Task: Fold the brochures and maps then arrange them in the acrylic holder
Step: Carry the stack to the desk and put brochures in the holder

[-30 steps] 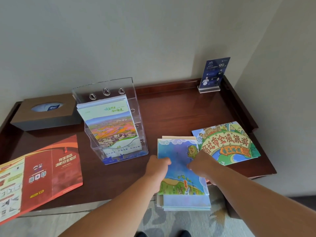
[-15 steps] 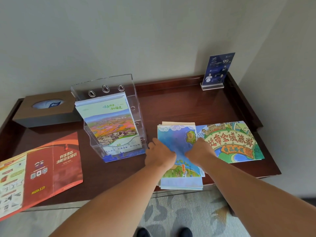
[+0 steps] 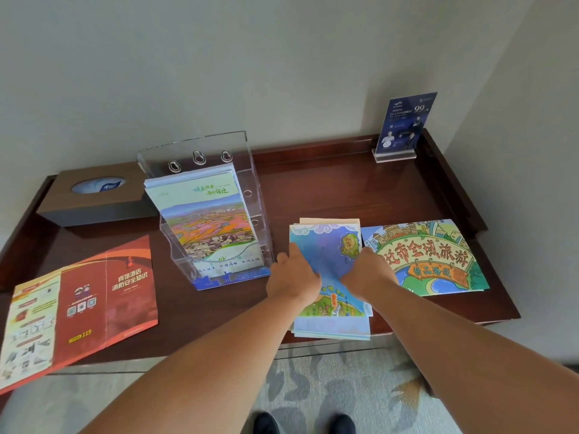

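The folded blue map (image 3: 326,255) lies at the table's (image 3: 329,189) near edge, right of the clear holder (image 3: 238,145). The left hand (image 3: 293,278) presses flat on it. I cannot tell whether the right hand (image 3: 368,274) pinches or presses. It seems best to square the edges, then crease firmly before lifting.

The near-left red brochure (image 3: 94,302) reads "宾馆酒店消防安全知识" and "119", the far-right blue card (image 3: 404,123) "99", the right map (image 3: 432,258) "全域旅游".
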The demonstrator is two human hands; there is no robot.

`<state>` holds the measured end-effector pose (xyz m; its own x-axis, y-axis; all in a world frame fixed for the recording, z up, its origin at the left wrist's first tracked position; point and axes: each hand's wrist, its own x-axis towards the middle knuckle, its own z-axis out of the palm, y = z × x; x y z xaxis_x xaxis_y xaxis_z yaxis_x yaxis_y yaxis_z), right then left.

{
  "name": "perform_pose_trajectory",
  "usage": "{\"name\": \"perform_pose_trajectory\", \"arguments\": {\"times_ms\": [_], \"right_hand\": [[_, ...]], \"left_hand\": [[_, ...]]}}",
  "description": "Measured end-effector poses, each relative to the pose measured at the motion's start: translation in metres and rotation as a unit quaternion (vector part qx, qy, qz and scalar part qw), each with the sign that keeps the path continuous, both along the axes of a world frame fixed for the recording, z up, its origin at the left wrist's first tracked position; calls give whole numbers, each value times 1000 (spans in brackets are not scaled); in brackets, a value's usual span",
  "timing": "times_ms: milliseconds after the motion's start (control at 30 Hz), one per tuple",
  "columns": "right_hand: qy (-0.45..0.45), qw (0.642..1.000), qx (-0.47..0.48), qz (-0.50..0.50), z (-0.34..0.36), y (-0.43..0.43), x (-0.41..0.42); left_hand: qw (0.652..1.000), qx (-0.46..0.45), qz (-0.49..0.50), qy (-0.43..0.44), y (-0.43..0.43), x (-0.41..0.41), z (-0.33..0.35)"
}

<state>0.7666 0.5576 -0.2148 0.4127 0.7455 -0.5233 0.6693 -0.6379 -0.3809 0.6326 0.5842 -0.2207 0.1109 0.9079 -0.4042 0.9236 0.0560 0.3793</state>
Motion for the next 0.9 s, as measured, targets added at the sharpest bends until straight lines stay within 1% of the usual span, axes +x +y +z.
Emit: {"name": "perform_pose_trajectory", "arguments": {"times_ms": [133,267,333,400,500,567,667,767,900], "right_hand": [[-16,1000,-13,17,11,-3,0],[-58,996,26,59,30,0,-9],[-57,994,55,81,38,6,-20],[-33,990,75,115,43,12,-38],[31,986,77,146,46,18,-70],[76,984,79,142,44,21,-89],[99,983,85,132,38,28,-110],[93,985,91,116,35,37,-123],[54,991,82,86,35,51,-133]], "left_hand": [[1000,-14,-16,-7,-5,-10,7],[1000,-13,7,-26,-15,-42,11],[997,-36,54,-39,-19,-64,12],[988,-59,125,-69,-21,-87,14],[969,-31,217,-112,-20,-116,14],[966,-7,224,-131,-15,-131,16],[960,10,241,-142,-2,-146,16],[964,12,229,-137,11,-154,11],[968,5,195,-158,20,-161,3]]}}
